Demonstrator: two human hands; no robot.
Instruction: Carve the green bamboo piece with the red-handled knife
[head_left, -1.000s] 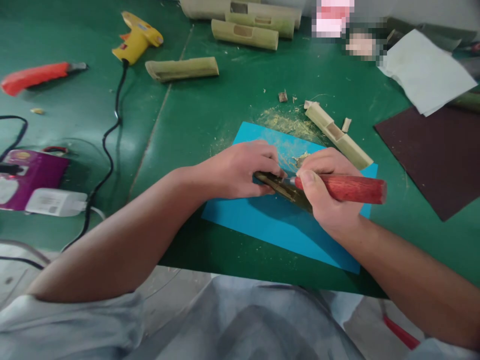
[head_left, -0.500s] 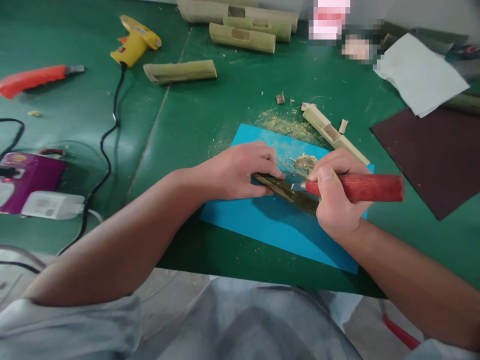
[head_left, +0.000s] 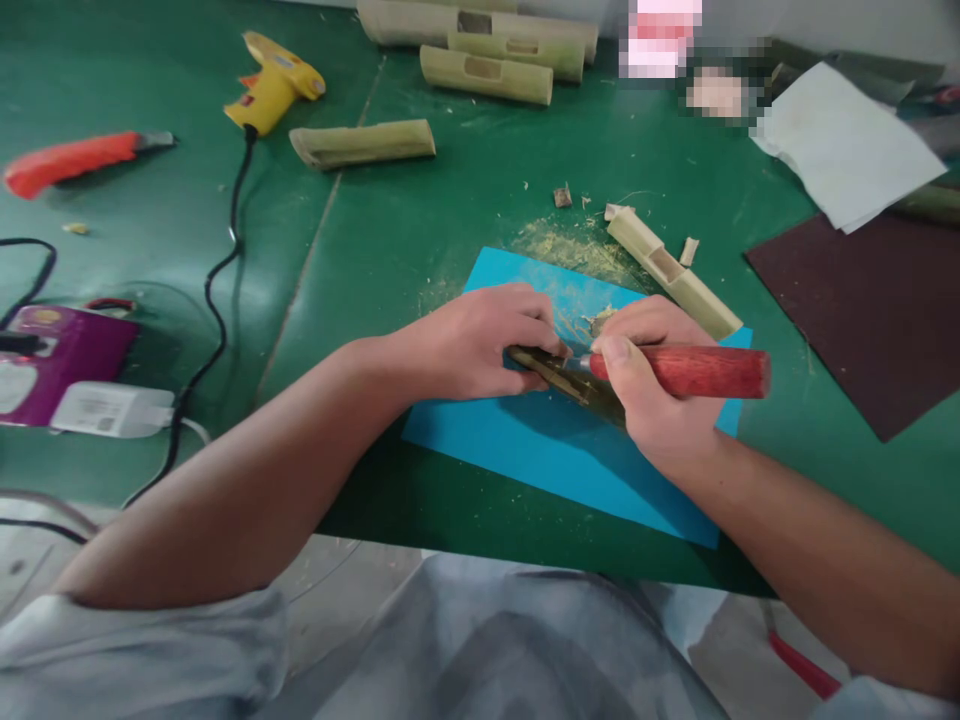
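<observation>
My left hand (head_left: 480, 342) is closed on one end of a dark bamboo strip (head_left: 559, 375) and presses it onto a blue mat (head_left: 540, 445). My right hand (head_left: 656, 400) grips a carving tool with a red wooden handle (head_left: 690, 371). The tool's short metal blade rests on the strip, right beside my left fingertips. Bamboo shavings lie on the mat just beyond my hands.
A notched bamboo piece (head_left: 671, 272) lies behind the mat. Several bamboo tubes (head_left: 487, 74) and a split one (head_left: 364, 142) lie farther back. At the left are a yellow glue gun (head_left: 274, 83), its black cable, a red cutter (head_left: 71, 160) and a purple box (head_left: 56, 355). A dark sheet (head_left: 877, 310) and white paper (head_left: 844, 145) are at the right.
My right hand drew the tool back to the right along the strip, then pushed it left again toward my left fingertips. My left hand stayed in place.
</observation>
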